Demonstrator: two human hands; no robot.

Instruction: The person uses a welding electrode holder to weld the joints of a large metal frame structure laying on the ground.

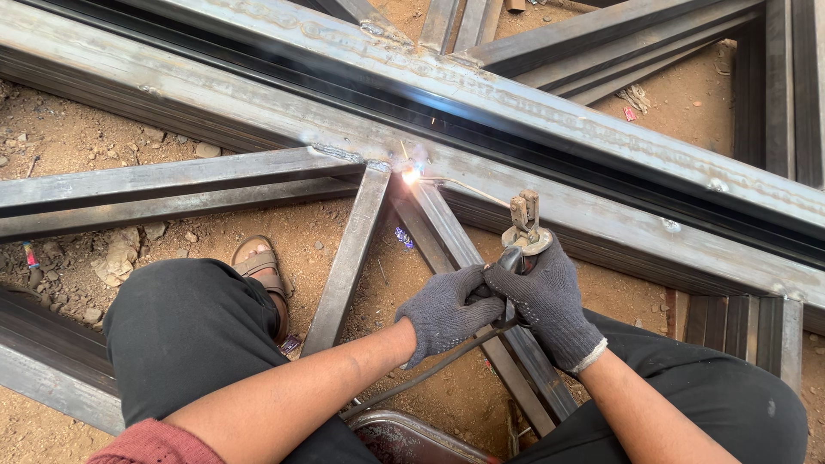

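Both my hands wear dark knit gloves and close on one welding electrode holder [522, 234]. My right hand [550, 302] wraps the handle from the right; my left hand [445, 311] steadies it from the left. A thin welding rod [468, 188] runs from the holder's jaws up and left to a bright spark [412, 174]. The spark sits on the joint where a diagonal steel bar [453, 249] meets the long steel beam [258, 112]. A black cable [430, 371] trails from the holder toward me.
Another short steel bar [348, 258] and a horizontal bar [163, 185] meet the beam near the spark. More steel tubes [601, 51] lie at the top right. My sandalled foot [262, 266] rests on the sandy ground between the bars; my knees flank the work.
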